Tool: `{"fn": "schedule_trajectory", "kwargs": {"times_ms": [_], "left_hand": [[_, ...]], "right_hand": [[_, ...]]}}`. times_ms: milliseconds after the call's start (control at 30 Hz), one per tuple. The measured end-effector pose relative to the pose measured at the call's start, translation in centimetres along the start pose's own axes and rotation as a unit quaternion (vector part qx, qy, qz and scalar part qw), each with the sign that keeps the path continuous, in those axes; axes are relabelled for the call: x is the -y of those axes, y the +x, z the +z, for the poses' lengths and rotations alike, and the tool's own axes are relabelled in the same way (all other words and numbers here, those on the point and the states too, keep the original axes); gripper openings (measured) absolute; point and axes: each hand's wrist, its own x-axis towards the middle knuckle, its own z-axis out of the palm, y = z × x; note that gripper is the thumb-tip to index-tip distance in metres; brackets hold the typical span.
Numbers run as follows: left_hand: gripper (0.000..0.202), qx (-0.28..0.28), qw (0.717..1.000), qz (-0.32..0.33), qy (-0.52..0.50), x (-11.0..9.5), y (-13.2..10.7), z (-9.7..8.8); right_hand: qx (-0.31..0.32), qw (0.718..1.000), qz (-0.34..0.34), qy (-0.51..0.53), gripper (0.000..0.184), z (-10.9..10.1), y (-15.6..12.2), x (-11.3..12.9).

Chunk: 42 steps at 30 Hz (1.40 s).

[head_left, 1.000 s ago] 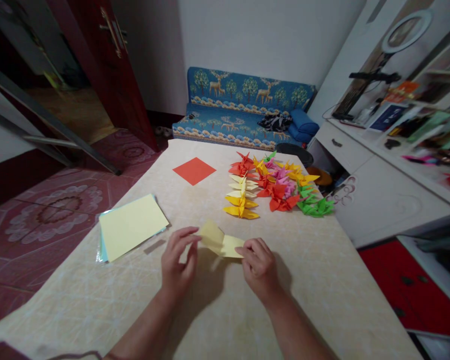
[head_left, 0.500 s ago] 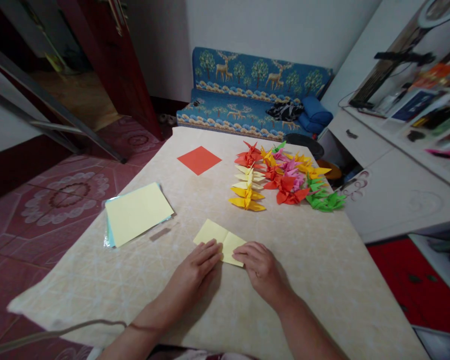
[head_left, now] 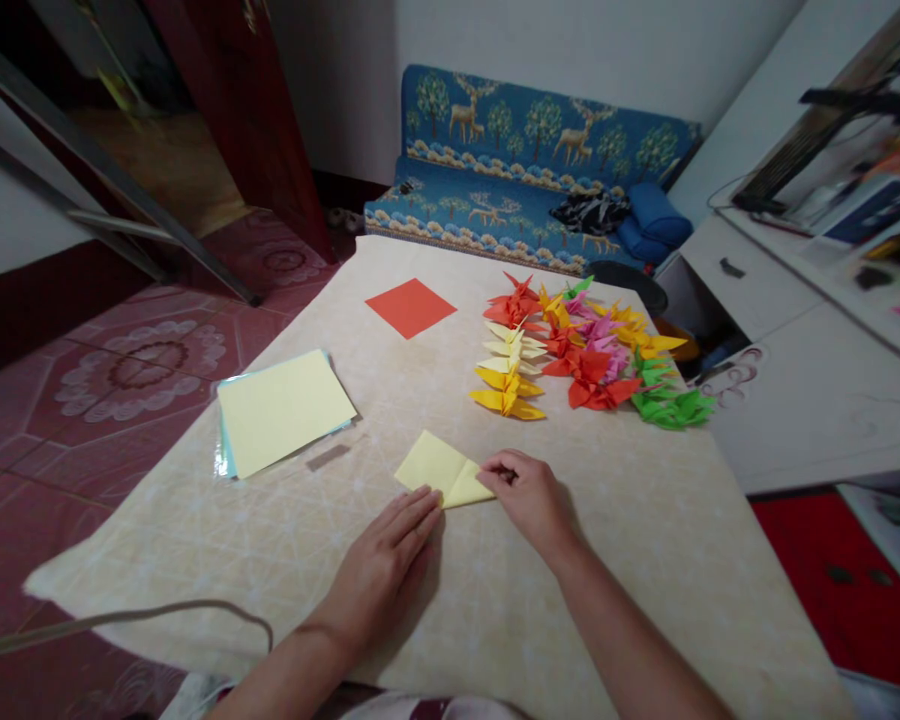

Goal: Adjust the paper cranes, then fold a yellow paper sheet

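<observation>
A pale yellow paper sheet (head_left: pixel 441 468), partly folded, lies on the beige table (head_left: pixel 645 540) in front of me. My left hand (head_left: pixel 386 565) lies flat with fingers stretched out, its fingertips pressing the paper's near corner. My right hand (head_left: pixel 529 495) has its fingers curled and pinched on the paper's right edge. A stack of pale yellow sheets (head_left: pixel 285 410) lies to the left. A single red square sheet (head_left: pixel 410 306) sits farther back. Several folded paper cranes (head_left: pixel 585 360) in red, yellow, pink, orange and green lie in rows at the back right.
A small clear strip (head_left: pixel 328 457) lies beside the paper stack. A blue patterned sofa (head_left: pixel 525 190) stands beyond the table. White cabinets (head_left: pixel 795 370) line the right side. A dark red door (head_left: pixel 247 110) stands at the left, and a cable (head_left: pixel 120 625) runs off the near left edge.
The raised, bent paper came down flat on the table. My left hand went from pinching it to pressing it flat. My right hand moved up to the right edge.
</observation>
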Motion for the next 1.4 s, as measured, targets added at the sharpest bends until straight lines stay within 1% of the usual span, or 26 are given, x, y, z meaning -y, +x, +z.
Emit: {"fn": "schedule_trajectory", "kwargs": {"times_ms": [167,233,300,400,533,800,1033,1167,1233,1400], "left_hand": [[0.039,-0.017,1.0,-0.001,-0.019,0.2,0.0,0.3],[0.039,-0.026,0.999,-0.002,-0.027,0.2,0.1,0.4],[0.038,-0.035,0.999,0.0,-0.033,0.2,0.1,0.4],[0.036,-0.047,0.998,0.006,-0.033,0.2,0.2,0.4],[0.034,-0.055,0.998,0.014,-0.031,0.3,0.4,0.5],[0.032,-0.068,0.997,0.009,-0.035,0.4,0.5,0.5],[0.03,-0.066,0.997,-0.007,-0.048,0.2,0.6,0.5],[0.029,-0.079,0.995,-0.021,-0.051,0.0,0.7,0.4],[0.031,-0.074,0.996,-0.026,-0.041,-0.1,0.9,0.3],[0.034,-0.025,1.0,-0.012,-0.002,-0.2,1.2,0.3]], "right_hand": [[-0.051,0.995,0.026,-0.082,0.011,0.7,-0.5,0.5],[-0.066,0.993,0.018,-0.096,0.012,0.9,-0.6,0.7],[-0.071,0.992,-0.005,-0.101,0.013,1.1,-0.5,0.8],[-0.065,0.992,-0.034,-0.105,0.014,1.2,-0.2,0.9],[-0.058,0.988,-0.051,-0.13,0.012,1.4,0.3,0.8],[-0.043,0.985,-0.046,-0.162,0.01,1.6,0.5,1.0],[-0.029,0.987,-0.021,-0.157,0.007,1.4,0.9,1.2],[-0.026,0.988,-0.016,-0.153,0.006,1.3,0.9,1.5],[-0.022,0.988,-0.01,-0.152,0.006,1.2,0.9,1.6],[-0.018,0.988,0.002,-0.154,0.006,1.0,0.8,1.8]]}}
